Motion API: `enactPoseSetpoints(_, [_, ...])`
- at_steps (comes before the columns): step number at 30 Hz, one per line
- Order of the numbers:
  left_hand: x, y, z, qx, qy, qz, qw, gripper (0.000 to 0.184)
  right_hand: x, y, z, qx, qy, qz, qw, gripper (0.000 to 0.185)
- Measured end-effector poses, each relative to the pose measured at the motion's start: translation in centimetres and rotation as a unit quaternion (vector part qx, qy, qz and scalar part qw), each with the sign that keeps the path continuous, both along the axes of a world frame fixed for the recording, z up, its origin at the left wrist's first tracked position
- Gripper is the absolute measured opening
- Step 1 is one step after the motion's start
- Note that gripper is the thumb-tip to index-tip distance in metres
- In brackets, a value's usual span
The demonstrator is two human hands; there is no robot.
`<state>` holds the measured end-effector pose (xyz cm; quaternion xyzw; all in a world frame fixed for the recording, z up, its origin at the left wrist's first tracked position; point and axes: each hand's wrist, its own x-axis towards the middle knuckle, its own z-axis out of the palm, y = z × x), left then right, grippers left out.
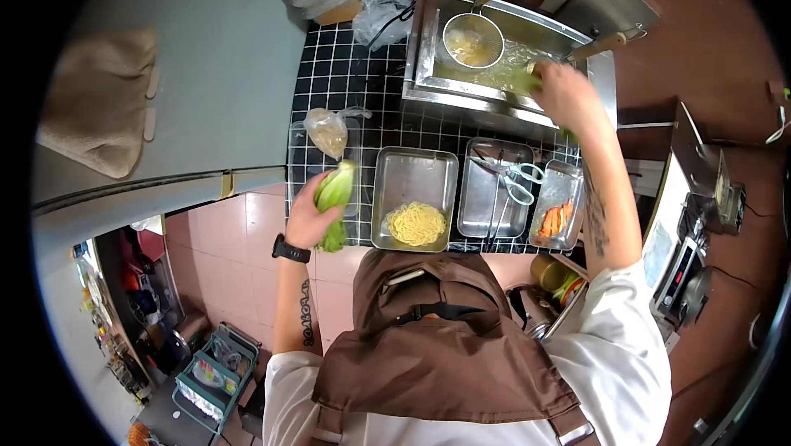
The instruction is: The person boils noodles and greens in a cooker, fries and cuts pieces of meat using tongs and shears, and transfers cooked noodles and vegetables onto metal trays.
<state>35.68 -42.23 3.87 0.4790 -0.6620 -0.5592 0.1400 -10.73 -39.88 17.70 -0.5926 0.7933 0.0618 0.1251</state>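
Note:
My left hand (306, 219), with a black watch at the wrist, is closed around a head of green leafy lettuce (335, 189) over the left end of the tiled counter. My right hand (568, 96) reaches over the steaming water of a steel cooker (461, 92). Its fingers are closed on a green leaf (526, 81), blurred by motion. Beside it in the cooker, a round strainer (474, 40) holds something pale yellow. Below, between my arms, a metal tray (414, 174) has a bundle of yellow noodles (416, 224) at its near end.
A middle tray (486, 211) carries scissors (517, 181) and thin metal utensils. To its right, a small tray (567, 238) holds orange pieces (556, 219). A knotted plastic bag (327, 133) lies at left. Another wooden handle (599, 46) crosses the cooker's right edge.

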Motion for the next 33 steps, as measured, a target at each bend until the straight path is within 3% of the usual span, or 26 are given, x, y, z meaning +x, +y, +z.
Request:
enactPoseSetpoints(1, [1.2,0.2,-2.1,-0.029,-0.021,0.013,0.999,0.065,-1.4,-2.3,-1.1,0.027,0.069,-0.003,0.997,0.024])
enactPoseSetpoints(3, [2.4,0.8,-4.1,-0.063,-0.075,0.043,0.994,0.065,-2.3,-6.1,-3.2,0.073,0.066,0.017,0.995,0.028])
enactPoseSetpoints(6, [4.0,1.5,-7.5,-0.094,-0.138,0.074,0.983,0.067,-0.8,-7.1,-3.6,-0.082,0.105,-0.006,0.991,0.039])
enactPoseSetpoints(8, [4.7,1.9,-8.9,-0.104,-0.157,0.096,0.977,0.07,1.3,-3.8,-0.4,-0.222,-0.049,-0.045,0.973,0.037])
enactPoseSetpoints(9, [4.7,1.9,-9.2,-0.115,-0.179,0.103,0.972,0.07,2.7,-1.2,0.4,-0.313,-0.138,-0.057,0.938,0.032])
enactPoseSetpoints(11, [4.8,1.5,-10.7,-0.133,-0.232,0.089,0.959,0.076,3.7,4.5,-1.0,-0.333,-0.203,-0.129,0.912,0.029])
enactPoseSetpoints(15, [4.8,0.3,-13.0,-0.183,-0.285,0.065,0.939,0.088,4.6,16.7,-7.9,-0.209,-0.281,-0.242,0.905,0.029])
enactPoseSetpoints(16, [5.1,0.0,-13.7,-0.168,-0.286,0.062,0.941,0.088,4.5,19.7,-9.5,-0.185,-0.201,-0.238,0.932,0.03])
enactPoseSetpoints(20, [4.4,0.4,-11.8,-0.282,-0.232,0.03,0.93,0.083,3.2,30.2,-15.5,-0.078,-0.135,-0.362,0.919,0.029])
enactPoseSetpoints(24, [2.1,3.4,-8.2,-0.335,-0.162,0.005,0.928,0.061,6.5,29.7,-18.6,-0.077,-0.232,-0.376,0.894,0.035])
enactPoseSetpoints(26, [0.2,5.8,-7.0,-0.315,-0.141,-0.002,0.939,0.048,9.0,28.4,-22.8,-0.066,-0.185,-0.273,0.942,0.041])
enactPoseSetpoints(28, [-1.0,7.6,-6.6,-0.306,-0.1,-0.032,0.946,0.043,10.7,26.3,-25.0,-0.032,-0.183,-0.246,0.951,0.048])
enactPoseSetpoints(29, [-1.6,8.3,-6.6,-0.284,-0.096,-0.044,0.953,0.04,10.7,25.7,-25.6,0.002,-0.21,-0.257,0.943,0.039])
enactPoseSetpoints(33, [-2.5,10.6,-6.5,-0.264,-0.074,-0.058,0.96,0.026,9.5,26.4,-21.6,0.091,-0.2,-0.312,0.924,0.036])
